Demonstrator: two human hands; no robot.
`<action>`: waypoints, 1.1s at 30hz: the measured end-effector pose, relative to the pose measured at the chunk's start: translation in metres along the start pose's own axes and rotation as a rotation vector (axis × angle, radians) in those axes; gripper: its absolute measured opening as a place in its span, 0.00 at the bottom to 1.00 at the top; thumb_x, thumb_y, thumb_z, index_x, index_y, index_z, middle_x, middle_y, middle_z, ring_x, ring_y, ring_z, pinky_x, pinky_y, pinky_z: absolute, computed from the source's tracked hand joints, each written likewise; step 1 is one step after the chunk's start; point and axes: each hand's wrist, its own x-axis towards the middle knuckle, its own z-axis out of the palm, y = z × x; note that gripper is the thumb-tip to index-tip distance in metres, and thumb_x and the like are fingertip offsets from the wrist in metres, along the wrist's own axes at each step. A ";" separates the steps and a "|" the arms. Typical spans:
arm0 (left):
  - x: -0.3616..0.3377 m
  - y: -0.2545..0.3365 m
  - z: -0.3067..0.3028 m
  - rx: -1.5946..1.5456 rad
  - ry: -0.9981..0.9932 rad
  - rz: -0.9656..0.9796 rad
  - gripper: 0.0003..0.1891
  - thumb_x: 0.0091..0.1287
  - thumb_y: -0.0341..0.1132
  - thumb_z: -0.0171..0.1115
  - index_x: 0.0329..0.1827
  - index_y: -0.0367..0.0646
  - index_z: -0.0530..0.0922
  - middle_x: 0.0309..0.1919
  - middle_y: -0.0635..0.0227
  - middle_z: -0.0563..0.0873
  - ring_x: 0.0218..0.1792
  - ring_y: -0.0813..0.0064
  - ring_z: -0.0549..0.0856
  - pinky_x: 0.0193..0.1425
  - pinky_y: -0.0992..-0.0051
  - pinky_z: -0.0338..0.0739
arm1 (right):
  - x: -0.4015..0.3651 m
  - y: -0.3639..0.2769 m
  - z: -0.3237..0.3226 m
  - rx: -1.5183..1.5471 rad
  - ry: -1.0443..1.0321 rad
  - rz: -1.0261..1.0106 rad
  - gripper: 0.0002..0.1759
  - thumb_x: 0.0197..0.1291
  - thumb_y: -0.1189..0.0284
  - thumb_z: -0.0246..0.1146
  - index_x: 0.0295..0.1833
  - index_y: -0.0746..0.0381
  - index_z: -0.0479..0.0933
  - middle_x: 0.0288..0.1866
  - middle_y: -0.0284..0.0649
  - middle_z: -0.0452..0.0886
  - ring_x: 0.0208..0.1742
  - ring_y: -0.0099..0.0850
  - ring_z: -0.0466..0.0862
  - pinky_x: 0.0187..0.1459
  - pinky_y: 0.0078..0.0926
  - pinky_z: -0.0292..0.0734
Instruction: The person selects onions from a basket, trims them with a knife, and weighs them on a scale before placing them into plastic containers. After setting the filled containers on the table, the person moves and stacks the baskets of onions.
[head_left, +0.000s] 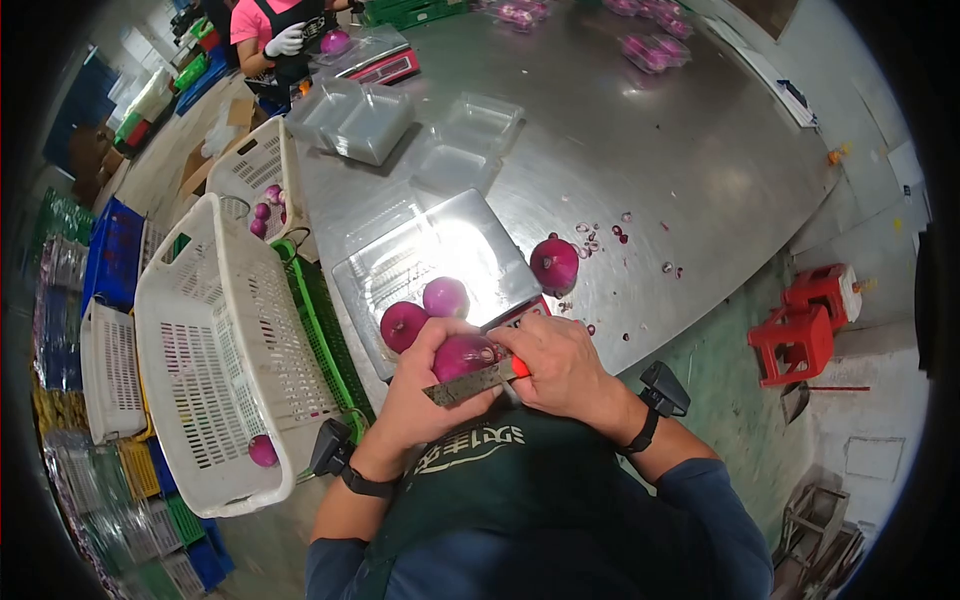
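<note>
My left hand (417,400) is wrapped round a purple onion (462,358). My right hand (562,365) holds a knife (468,384) by its orange-red handle, the blade lying across the near side of that onion. Just beyond my left hand, two more onions, one dark (403,326) and one paler (446,297), rest in a clear plastic tray (365,270) on the scale (500,245). On the metal table (600,140), right of the scale, sits another onion (554,265) with small peel scraps near it.
White baskets (190,370) stand at the left, one holding a single onion (263,451). Clear trays (370,125) lie farther up the table. A co-worker's gloved hand (286,40) is near a second scale (385,68). Red stools (800,340) stand at the right.
</note>
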 end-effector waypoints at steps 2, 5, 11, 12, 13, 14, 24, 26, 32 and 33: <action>0.000 0.003 0.003 0.028 -0.008 -0.003 0.34 0.52 0.32 0.83 0.61 0.43 0.75 0.49 0.69 0.84 0.50 0.77 0.84 0.57 0.73 0.80 | -0.004 0.000 -0.003 -0.006 0.001 0.009 0.19 0.48 0.75 0.70 0.50 0.58 0.83 0.34 0.39 0.77 0.34 0.42 0.83 0.37 0.40 0.79; 0.002 0.005 0.008 0.072 -0.028 -0.008 0.33 0.51 0.31 0.82 0.60 0.42 0.76 0.48 0.69 0.84 0.49 0.77 0.84 0.57 0.73 0.80 | -0.012 0.002 -0.005 0.003 0.014 0.032 0.19 0.47 0.75 0.69 0.49 0.57 0.83 0.34 0.39 0.78 0.34 0.43 0.83 0.36 0.41 0.80; 0.008 0.016 0.025 0.135 -0.059 0.011 0.30 0.49 0.30 0.81 0.57 0.42 0.78 0.45 0.67 0.86 0.47 0.76 0.85 0.55 0.72 0.81 | -0.031 0.018 -0.010 0.023 0.133 0.054 0.19 0.45 0.78 0.67 0.47 0.59 0.84 0.32 0.42 0.80 0.32 0.43 0.84 0.34 0.40 0.80; 0.010 0.016 0.028 0.124 -0.051 0.025 0.28 0.50 0.31 0.81 0.55 0.43 0.79 0.42 0.64 0.87 0.44 0.74 0.87 0.53 0.71 0.82 | -0.036 0.025 -0.009 0.019 0.135 0.059 0.19 0.45 0.78 0.67 0.47 0.59 0.84 0.32 0.42 0.80 0.32 0.43 0.84 0.34 0.40 0.80; 0.010 0.018 0.031 0.123 -0.056 0.025 0.28 0.50 0.31 0.81 0.55 0.43 0.79 0.42 0.64 0.87 0.44 0.74 0.87 0.53 0.71 0.82 | -0.042 0.033 -0.008 0.012 0.152 0.145 0.19 0.46 0.78 0.68 0.48 0.59 0.84 0.34 0.43 0.81 0.34 0.44 0.85 0.36 0.41 0.81; 0.010 0.021 0.033 0.149 -0.070 0.060 0.29 0.50 0.30 0.81 0.56 0.43 0.78 0.43 0.65 0.87 0.45 0.75 0.87 0.53 0.71 0.82 | -0.048 0.043 -0.007 0.007 0.169 0.230 0.20 0.48 0.77 0.68 0.50 0.59 0.84 0.36 0.44 0.83 0.35 0.45 0.86 0.37 0.42 0.82; 0.012 -0.001 0.038 -0.335 -0.053 -0.115 0.32 0.57 0.31 0.82 0.64 0.46 0.75 0.56 0.70 0.80 0.57 0.77 0.80 0.64 0.73 0.76 | -0.115 0.249 -0.003 -0.107 0.334 1.031 0.20 0.61 0.68 0.67 0.57 0.65 0.81 0.39 0.47 0.86 0.38 0.40 0.85 0.45 0.39 0.80; 0.009 -0.011 0.037 -0.468 -0.019 -0.178 0.33 0.59 0.30 0.81 0.66 0.46 0.74 0.57 0.68 0.80 0.57 0.76 0.81 0.64 0.73 0.77 | -0.120 0.248 0.002 -0.361 0.349 0.783 0.25 0.60 0.67 0.69 0.61 0.66 0.79 0.44 0.52 0.85 0.39 0.46 0.86 0.47 0.42 0.81; 0.006 -0.025 0.033 -0.794 -0.031 -0.359 0.41 0.61 0.29 0.74 0.77 0.47 0.64 0.64 0.63 0.80 0.57 0.70 0.83 0.62 0.66 0.81 | -0.048 0.075 -0.011 0.732 0.041 0.598 0.38 0.59 0.72 0.77 0.73 0.64 0.71 0.55 0.41 0.84 0.50 0.22 0.84 0.48 0.23 0.80; 0.008 -0.021 0.035 -0.815 -0.038 -0.288 0.44 0.61 0.28 0.74 0.81 0.46 0.60 0.64 0.62 0.80 0.56 0.70 0.84 0.62 0.65 0.80 | -0.043 0.058 -0.006 0.683 -0.019 0.413 0.39 0.61 0.71 0.76 0.76 0.66 0.68 0.58 0.43 0.83 0.51 0.26 0.86 0.51 0.26 0.81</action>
